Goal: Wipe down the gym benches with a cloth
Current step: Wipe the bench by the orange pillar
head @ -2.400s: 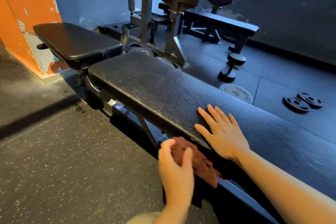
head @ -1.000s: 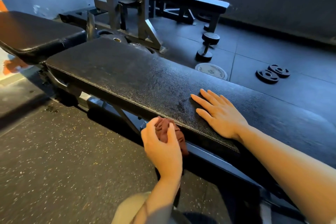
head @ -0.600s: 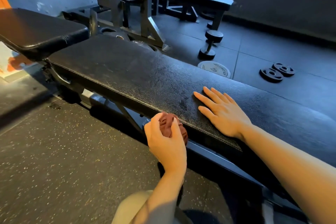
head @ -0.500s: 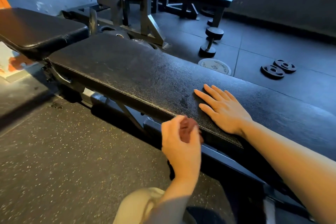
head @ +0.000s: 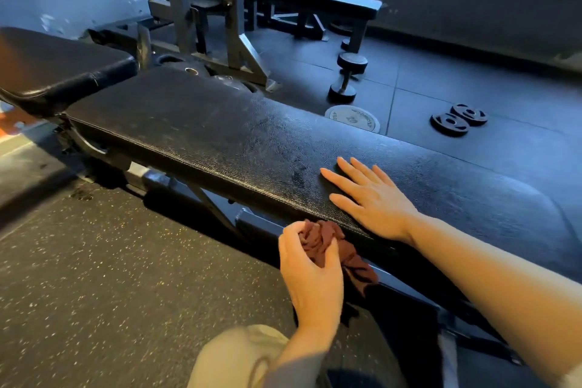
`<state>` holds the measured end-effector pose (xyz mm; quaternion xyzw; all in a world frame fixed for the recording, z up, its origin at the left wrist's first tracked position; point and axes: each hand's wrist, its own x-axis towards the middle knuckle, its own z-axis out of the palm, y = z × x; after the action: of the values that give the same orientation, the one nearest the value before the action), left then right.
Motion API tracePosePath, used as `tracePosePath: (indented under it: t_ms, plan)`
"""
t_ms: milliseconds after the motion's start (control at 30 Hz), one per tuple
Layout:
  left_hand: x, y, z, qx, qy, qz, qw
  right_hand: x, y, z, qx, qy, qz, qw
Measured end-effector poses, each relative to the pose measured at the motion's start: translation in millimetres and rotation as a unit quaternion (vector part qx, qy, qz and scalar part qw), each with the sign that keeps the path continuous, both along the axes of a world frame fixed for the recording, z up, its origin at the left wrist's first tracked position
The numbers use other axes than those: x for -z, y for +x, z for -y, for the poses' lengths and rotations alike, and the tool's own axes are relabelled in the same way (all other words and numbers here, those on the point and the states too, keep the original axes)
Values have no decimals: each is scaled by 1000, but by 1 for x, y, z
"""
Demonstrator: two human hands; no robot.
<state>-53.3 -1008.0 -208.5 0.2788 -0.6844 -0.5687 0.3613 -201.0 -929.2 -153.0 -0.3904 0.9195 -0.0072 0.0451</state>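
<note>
cloth (head: pixel 327 244) bunched in left hand (head: pixel 310 274) grip against desk (head: pixel 220 135) near edge, running left-right; right hand (head: pixel 373 198) flat on top.

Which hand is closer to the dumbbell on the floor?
Right. The right hand lies flat on the black padded bench, nearer the black dumbbell; the left hand grips the maroon cloth below the bench's near edge.

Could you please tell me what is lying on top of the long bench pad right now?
Only the right hand rests flat on the bench pad. The left hand holds the cloth against the pad's front edge, below the top.
</note>
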Motion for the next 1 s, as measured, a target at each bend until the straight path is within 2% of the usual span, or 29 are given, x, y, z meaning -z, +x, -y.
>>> tracePosePath:
  t_ms: [67,133,300,367,433,500,567,633,667,700,800,867,900,1000]
  plan:
    - [4,-6,10,-54,12,-12,998,-1,4,-36,8,2,9,1000]
    - [3,-8,6,-60,-4,-14,998,-1,6,-64,70,-1,-3,998]
    - [5,-3,-44,60,-42,8,997,-1,11,-62,107,10,-14,994]
    - [5,-7,-36,6,-10,-10,1000,-2,12,-64,109,3,-13,994]
    - [3,-13,-18,-87,25,-19,996,0,12,-66,113,-2,-11,993]
    - [5,-15,-13,-101,21,-14,995,1,12,-64,113,-5,-11,993]
    - [5,-8,-33,27,-31,-6,999,1,10,-63,114,-5,-9,993]
    - [3,3,-66,196,-69,-7,978,0,10,-64,118,-9,-7,993]
    - [1,7,-77,231,-72,-14,970,0,11,-63,119,-10,-6,993]
    - [-1,8,-82,218,-68,-26,973,0,12,-63,119,-10,-7,993]
    - [3,1,-62,48,-47,-53,996,1,13,-64,124,-11,-8,992]
    - [4,-2,-45,-31,-45,-42,998,2,13,-64,125,-15,-13,992]
    - [5,-3,-45,-25,-50,-30,998,2,13,-64,124,-17,-16,992]
    - [3,-3,-64,104,-73,-6,992,2,12,-64,117,-30,-16,993]
